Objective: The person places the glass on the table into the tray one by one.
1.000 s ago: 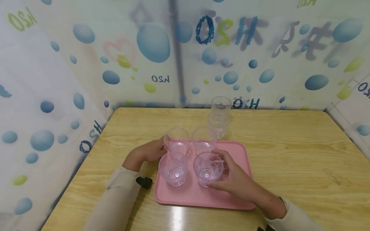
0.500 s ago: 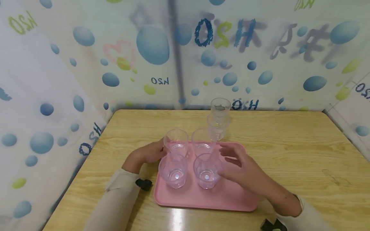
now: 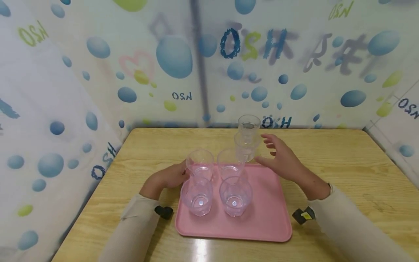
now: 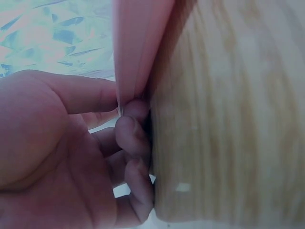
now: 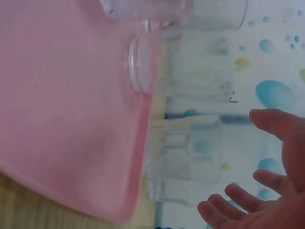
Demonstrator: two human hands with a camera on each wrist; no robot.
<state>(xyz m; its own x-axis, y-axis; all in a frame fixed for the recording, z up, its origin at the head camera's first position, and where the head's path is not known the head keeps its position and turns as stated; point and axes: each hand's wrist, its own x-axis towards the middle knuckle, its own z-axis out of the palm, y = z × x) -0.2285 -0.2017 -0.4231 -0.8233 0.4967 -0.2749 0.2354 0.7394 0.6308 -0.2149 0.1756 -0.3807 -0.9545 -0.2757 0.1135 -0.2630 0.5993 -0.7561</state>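
My left hand [image 3: 170, 176] grips the left rim of a pink tray [image 3: 268, 218]; the left wrist view shows its thumb against the tray's side [image 4: 138, 47] and curled fingers at the lower edge. On the tray stand clear plastic cups: a front left cup [image 3: 197, 198], a front right cup [image 3: 235, 198], and a rear pair [image 3: 230, 163]. Just past the back rim, a nearer cup [image 3: 246, 147] and a farther cup [image 3: 249, 125] stand one behind the other. My right hand [image 3: 283, 160] is spread beside them on their right, thumb and fingers apart, holding nothing.
The wooden table [image 3: 343, 174] extends around the tray and meets a patterned wall [image 3: 294, 54] at the back. Dark wrist straps [image 3: 163, 211] show on both sleeves. The tray's right half [image 5: 71, 95] has bare surface.
My right hand has let go of the front right cup and moved back and right, to beside the cups behind the tray. My left hand stays at the tray's rim.
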